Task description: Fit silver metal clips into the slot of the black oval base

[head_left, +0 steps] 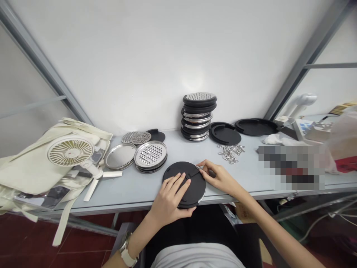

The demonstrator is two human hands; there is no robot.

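Observation:
A round black disc (195, 191) with a metal rim lies at the table's front edge. My left hand (173, 197) rests on it, fingers spread over its top and the thumb at its near edge. At the disc's upper right edge, my right hand (214, 176) pinches a small metal hook. Beyond that hand is a loose pile of metal hooks (231, 152). To the left of the disc sit a stack topped by a metal grater plate (150, 154) and some plain metal plates (120, 156).
A tall stack of black and metal discs (197, 117) stands at the back. Black round trays (225, 134) lie right of it. A cream bag (36, 160) and white fan (70, 152) are left; a plastic bag (341, 137) is right.

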